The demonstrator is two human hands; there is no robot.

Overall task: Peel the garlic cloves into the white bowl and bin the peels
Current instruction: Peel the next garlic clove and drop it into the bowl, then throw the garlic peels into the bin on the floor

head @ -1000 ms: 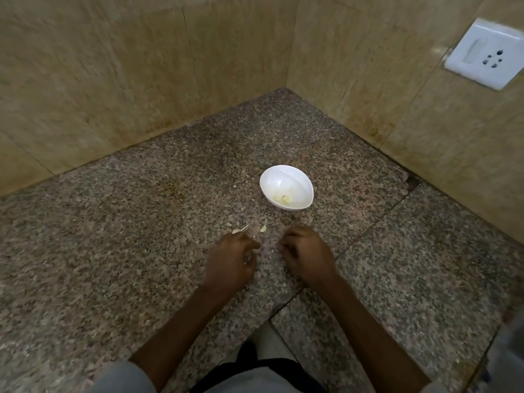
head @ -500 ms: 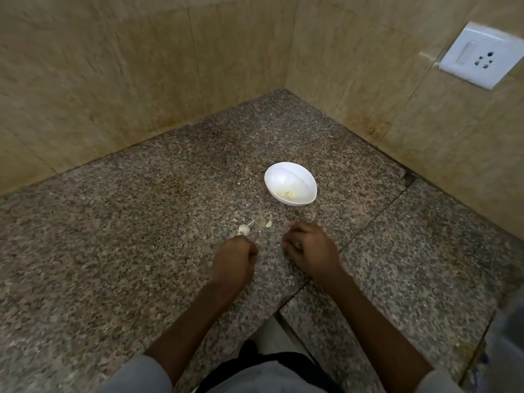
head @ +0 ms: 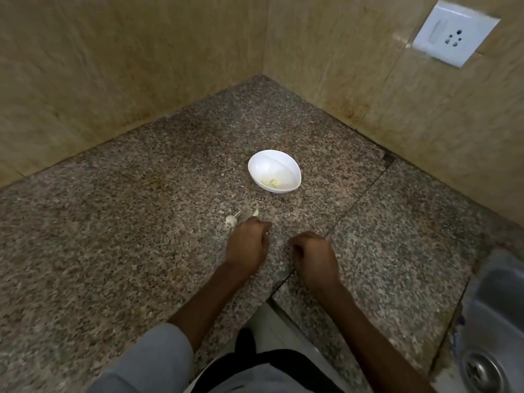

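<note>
The white bowl [head: 280, 163] stands on the granite counter [head: 113, 236] and holds a few peeled garlic pieces [head: 270, 182]. In front of it lie a small garlic bulb remnant [head: 230, 220], a thin peel [head: 237, 213] and a loose clove [head: 255, 213]. My left hand [head: 249, 246] rests just below these with its fingers curled, and a small pale scrap shows at its fingertips. My right hand [head: 313, 256] lies beside it as a curled fist on the counter; its palm side is hidden. No bin is in view.
Tiled walls meet in a corner behind the bowl. A white wall socket [head: 453, 32] sits at the upper right. A steel sink [head: 494, 316] with its drain [head: 479, 373] is at the lower right. The counter's inner edge [head: 276, 297] runs beneath my forearms.
My left hand has slid right and forward toward the garlic scraps, and the bulb remnant is now uncovered. The right hand has drawn back slightly. The view has shifted, bringing the sink in.
</note>
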